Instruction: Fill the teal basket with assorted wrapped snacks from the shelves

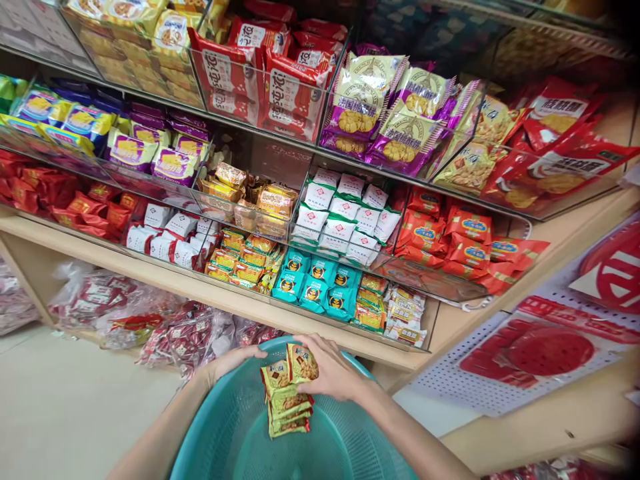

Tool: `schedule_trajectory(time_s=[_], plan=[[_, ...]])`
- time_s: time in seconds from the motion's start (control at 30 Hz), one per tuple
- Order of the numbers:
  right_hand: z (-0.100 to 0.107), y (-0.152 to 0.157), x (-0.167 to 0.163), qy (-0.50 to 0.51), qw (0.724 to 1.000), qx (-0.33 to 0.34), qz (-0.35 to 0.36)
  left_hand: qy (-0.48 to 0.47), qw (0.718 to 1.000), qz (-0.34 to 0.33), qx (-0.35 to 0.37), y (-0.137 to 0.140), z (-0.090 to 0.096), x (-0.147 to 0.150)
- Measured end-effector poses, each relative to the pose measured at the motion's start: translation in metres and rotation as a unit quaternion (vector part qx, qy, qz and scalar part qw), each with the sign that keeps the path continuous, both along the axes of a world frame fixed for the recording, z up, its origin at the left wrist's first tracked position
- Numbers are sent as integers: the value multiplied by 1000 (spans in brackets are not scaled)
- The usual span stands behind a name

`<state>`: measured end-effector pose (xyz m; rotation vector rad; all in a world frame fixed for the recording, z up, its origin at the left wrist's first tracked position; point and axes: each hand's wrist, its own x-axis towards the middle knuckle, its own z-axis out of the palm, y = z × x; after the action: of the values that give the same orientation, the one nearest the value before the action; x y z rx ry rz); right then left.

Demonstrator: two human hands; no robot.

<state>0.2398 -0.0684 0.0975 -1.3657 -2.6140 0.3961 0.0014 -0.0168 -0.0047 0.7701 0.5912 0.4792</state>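
Your right hand [333,370] is closed on a small yellow packet [303,363], pinching it between thumb and fingers at the top of a short pile inside the teal basket [325,445]. Your left hand [225,368] is gripping the basket's rim on the left, the thumb side reaching over the edge and the other fingers mostly out of sight. Just left of the packet you hold, and overlapping the pile, another yellow packet [277,377] lies face up; beneath it you have more of the same kind, the stacked packets [289,417], leaning toward you in the far part of the basket. Around them the basket's floor and perforated wall show bare. In front of you, tiered shelves with clear fronts hold rows of wrapped snacks: teal packets [315,280] nearest the basket, white-and-green packets [337,210] above them, and purple-and-cream packets [370,100] higher up. To the right of those stand yellow packets of a similar look, beside red bags [570,150]. Under the shelving, to your left, clear plastic bags [193,333] of red-wrapped items lie near the pale floor [95,400].
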Motion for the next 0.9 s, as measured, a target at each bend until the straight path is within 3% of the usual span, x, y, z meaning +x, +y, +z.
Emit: schedule_trajectory(time_s=[0.27,0.53,0.9], plan=[[-27,16,-19,-54,996,18,71,45,998,48,20,2,-5,-1],[-43,18,-14,-57,994,40,81,55,997,51,20,5,-9,-1],[-55,2,-7,-94,984,137,70,29,999,37,20,1,0,-2]])
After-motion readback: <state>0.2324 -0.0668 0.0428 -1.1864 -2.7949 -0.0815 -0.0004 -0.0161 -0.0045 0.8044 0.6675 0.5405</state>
